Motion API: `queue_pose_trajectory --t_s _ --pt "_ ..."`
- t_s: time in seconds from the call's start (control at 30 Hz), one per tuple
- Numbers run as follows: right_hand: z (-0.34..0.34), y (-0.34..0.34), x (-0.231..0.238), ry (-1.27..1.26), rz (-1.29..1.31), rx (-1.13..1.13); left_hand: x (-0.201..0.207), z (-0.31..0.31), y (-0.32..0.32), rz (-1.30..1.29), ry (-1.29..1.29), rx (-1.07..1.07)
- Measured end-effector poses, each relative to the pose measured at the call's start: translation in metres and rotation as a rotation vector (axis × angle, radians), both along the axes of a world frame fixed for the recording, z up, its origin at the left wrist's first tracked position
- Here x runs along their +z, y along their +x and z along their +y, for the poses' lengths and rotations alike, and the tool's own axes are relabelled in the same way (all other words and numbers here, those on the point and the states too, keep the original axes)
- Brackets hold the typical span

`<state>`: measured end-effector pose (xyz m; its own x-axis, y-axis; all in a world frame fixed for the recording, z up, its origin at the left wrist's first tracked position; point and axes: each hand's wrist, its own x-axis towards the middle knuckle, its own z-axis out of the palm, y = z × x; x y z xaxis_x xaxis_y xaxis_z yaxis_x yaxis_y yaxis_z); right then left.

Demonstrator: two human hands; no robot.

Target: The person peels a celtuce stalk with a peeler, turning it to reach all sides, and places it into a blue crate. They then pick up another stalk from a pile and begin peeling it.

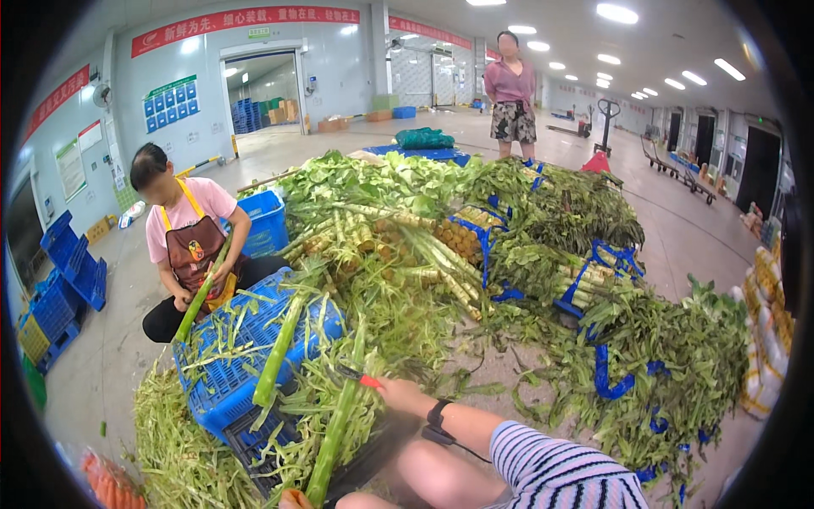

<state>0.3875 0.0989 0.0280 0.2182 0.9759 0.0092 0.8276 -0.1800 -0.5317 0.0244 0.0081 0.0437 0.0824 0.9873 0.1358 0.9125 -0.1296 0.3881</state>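
My right hand (pixel 400 396) grips the red handle of a peeler (pixel 363 379), its head against a green celtuce stem (pixel 337 437). At the bottom edge, my left hand (pixel 293 500) shows only in part, closed round the stem's lower end. The stem slants upward, its surface pale green and mostly bare of skin. Beyond it stands an upturned blue plastic crate (pixel 208 399) strewn with peelings, and another peeled celtuce stem (pixel 278 352) lies across it. Thin green peelings (pixel 182 454) are heaped around the crate.
Ahead lies a large pile of leafy celtuce (pixel 373 182), with blue-strapped bundles (pixel 585 280) to the right. At left, a seated co-worker (pixel 199 229) holds another stem. A person (pixel 511 93) stands at the back. Stacked blue crates (pixel 64 288) and a pallet jack (pixel 605 131) are farther off.
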Motion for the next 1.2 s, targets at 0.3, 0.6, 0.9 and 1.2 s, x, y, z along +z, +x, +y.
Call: queue_pose_trajectory --t_s 0.3,0.6,0.9,1.2 --pt "-0.004 0.000 -0.002 0.067 -0.051 0.004 0.019 0.000 -0.018 -0.182 0.194 0.203" --pt "-0.003 0.000 -0.003 0.029 -0.085 0.009 -0.009 0.008 -0.008 -0.028 0.271 -0.334" --pt "-0.002 0.002 -0.005 0.017 -0.062 -0.001 0.005 0.008 0.005 -0.077 0.081 -0.230" --pt "-0.009 0.000 -0.012 0.040 -0.056 0.001 0.015 0.010 -0.020 -0.568 0.461 0.442"
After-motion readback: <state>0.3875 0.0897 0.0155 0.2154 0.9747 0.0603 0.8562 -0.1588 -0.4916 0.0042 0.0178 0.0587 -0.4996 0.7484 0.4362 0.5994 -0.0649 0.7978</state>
